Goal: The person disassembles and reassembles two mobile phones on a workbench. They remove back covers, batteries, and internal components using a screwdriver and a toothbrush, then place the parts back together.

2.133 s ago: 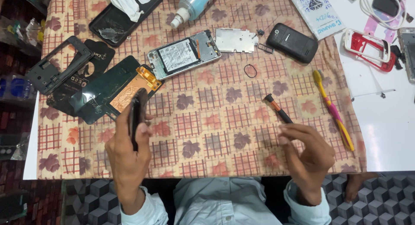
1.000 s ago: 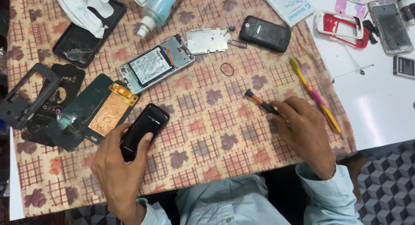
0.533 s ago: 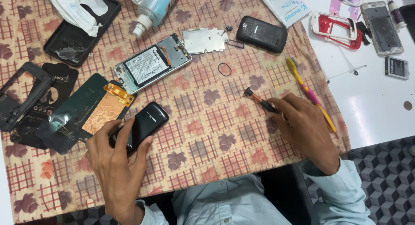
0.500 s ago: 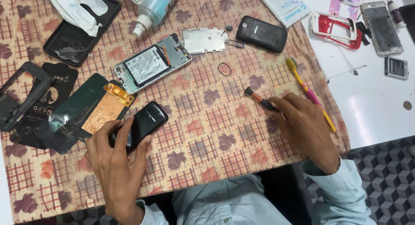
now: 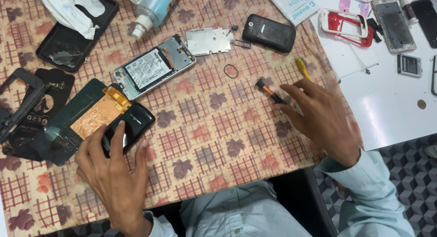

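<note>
Pressing my left hand [image 5: 111,173] flat over the black phone [image 5: 132,125], fingers spread across it, I pin it to the patterned cloth [image 5: 205,141] near the left edge so it cannot slide. It lies half over a dark panel with copper foil [image 5: 93,116]. My right hand [image 5: 325,121] rests to the right, fingers loosely curled around the small brush [image 5: 269,91], bristle end pointing far-left. The yellow toothbrush [image 5: 301,66] lies just beyond that hand. An opened phone showing its battery [image 5: 152,66] sits farther away.
</note>
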